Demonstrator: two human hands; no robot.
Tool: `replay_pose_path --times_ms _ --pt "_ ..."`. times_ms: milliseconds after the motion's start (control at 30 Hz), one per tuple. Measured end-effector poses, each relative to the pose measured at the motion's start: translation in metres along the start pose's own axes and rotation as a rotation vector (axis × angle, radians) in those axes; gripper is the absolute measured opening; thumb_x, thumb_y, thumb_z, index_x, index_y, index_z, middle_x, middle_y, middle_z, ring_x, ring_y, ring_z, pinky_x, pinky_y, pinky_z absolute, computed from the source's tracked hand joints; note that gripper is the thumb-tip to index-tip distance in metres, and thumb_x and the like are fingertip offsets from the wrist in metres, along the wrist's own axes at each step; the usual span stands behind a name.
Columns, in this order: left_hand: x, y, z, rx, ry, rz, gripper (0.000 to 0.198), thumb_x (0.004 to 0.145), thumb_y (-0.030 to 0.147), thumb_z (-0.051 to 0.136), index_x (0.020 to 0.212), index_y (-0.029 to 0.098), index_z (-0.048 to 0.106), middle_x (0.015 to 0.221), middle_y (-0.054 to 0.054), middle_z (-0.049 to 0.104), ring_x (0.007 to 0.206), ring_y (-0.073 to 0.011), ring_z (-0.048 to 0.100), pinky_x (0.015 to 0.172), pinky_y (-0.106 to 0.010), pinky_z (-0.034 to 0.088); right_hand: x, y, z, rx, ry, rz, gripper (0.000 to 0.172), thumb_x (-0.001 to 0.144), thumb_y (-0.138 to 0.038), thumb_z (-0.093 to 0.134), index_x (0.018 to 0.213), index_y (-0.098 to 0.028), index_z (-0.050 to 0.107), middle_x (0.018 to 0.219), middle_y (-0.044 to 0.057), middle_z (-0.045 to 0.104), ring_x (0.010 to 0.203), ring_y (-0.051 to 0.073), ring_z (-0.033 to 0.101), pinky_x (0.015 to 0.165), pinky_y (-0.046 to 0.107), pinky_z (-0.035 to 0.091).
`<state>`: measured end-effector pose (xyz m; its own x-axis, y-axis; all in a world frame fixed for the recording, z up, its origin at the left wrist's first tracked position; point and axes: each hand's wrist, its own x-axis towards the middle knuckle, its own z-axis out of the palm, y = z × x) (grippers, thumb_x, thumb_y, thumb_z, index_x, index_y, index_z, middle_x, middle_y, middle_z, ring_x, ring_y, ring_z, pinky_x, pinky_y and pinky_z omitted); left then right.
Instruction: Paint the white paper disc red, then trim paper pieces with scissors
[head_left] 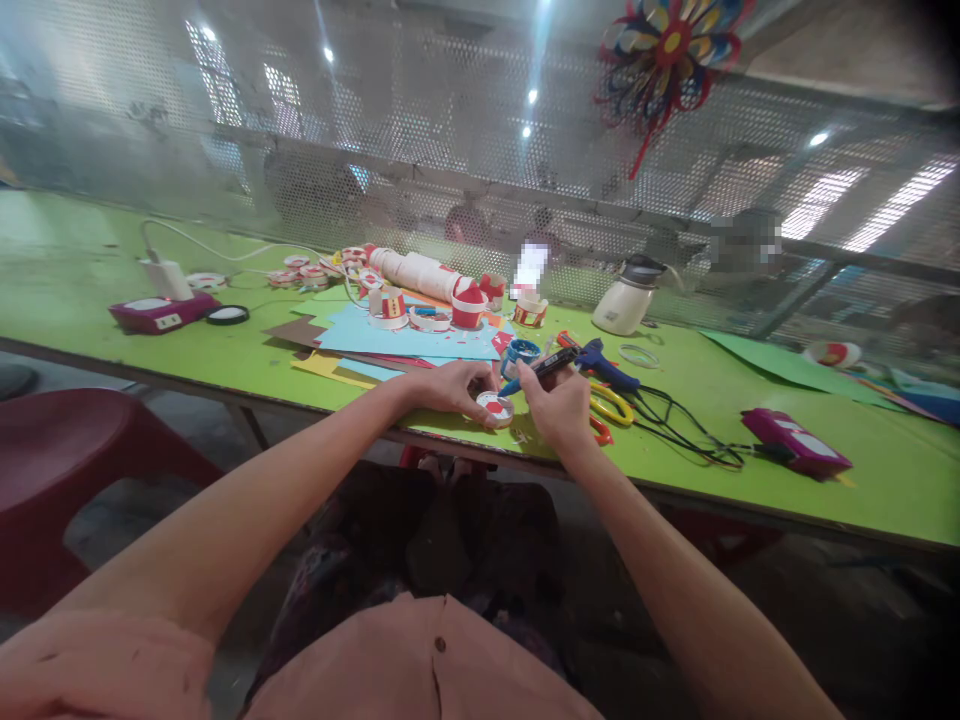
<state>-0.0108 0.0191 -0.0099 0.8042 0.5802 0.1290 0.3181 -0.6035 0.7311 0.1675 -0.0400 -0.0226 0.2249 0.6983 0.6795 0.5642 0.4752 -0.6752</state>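
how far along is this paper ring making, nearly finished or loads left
Done: several red and white rings stand on the paper sheets further back. In hand: the left hand steadies one small round piece at the edge of the table while the right hand holds a pen by it. Left: probably more, since the sheets look mostly uncut; the count cannot be told.

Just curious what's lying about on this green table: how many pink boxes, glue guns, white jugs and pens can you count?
Pink boxes: 2
Blue glue gun: 1
White jug: 1
Pen, held in the right hand: 1
Total: 5
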Motion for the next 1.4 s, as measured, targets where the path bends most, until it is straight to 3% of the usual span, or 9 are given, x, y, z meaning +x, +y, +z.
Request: replay_pose_path --times_ms 900,1133,1400 --pt "-0.0014 0.0029 0.0008 -0.039 0.003 0.001 0.048 0.057 0.043 0.080 0.091 0.017 0.058 0.080 0.002 0.059 0.074 -0.0133 0.052 0.065 -0.024 0.038 -0.0026 -0.0103 -0.0021 0.009 -0.060 0.001 0.033 0.078 -0.045 0.064 0.062 -0.017 0.057 0.055 0.000 0.057 0.049 0.013 0.049 0.049 0.025 0.039" --pt "-0.0009 0.0013 0.0004 -0.043 0.003 -0.018 0.051 0.055 0.044 0.081 0.091 0.017 0.055 0.083 0.002 0.058 0.077 -0.0137 0.053 0.067 -0.024 0.039 -0.0023 -0.0033 -0.0002 0.058 0.064 0.022 0.032 0.077 -0.047 0.064 0.066 -0.018 0.058 0.054 -0.001 0.055 0.048 0.013 0.049 0.050 0.026 0.041" --pt "-0.0013 0.0009 0.0026 -0.083 0.013 0.016 0.050 0.056 0.042 0.081 0.089 0.018 0.053 0.079 0.003 0.053 0.073 -0.0121 0.048 0.065 -0.024 0.036 -0.0049 -0.0078 0.0024 0.107 -0.019 -0.003 0.031 0.077 -0.044 0.066 0.064 -0.017 0.056 0.055 -0.002 0.054 0.049 0.012 0.047 0.051 0.025 0.042"
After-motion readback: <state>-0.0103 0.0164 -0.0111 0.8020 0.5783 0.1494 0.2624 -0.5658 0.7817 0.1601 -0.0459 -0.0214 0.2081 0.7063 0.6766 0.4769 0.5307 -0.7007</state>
